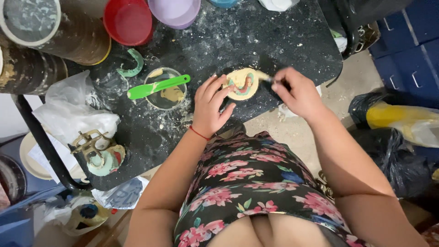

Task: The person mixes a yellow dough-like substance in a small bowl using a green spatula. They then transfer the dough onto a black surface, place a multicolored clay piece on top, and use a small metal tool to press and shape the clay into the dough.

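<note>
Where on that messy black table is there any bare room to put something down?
Bare room: the far right of the black table, beyond the right hand, and the near edge below the glass cup. Crowded: the far left by the red bowl, and around the left hand.

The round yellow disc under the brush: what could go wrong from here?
The left hand only steadies the yellow disc at its edge, so it may slide under the brush in the right hand. The green spatula lying across the small bowl could tip off if bumped.

I see a dark, speckled tabletop (219,41) on a black tubular frame (39,137), blue drawers (407,50) beside it, over a pale gritty floor (292,132).
</note>
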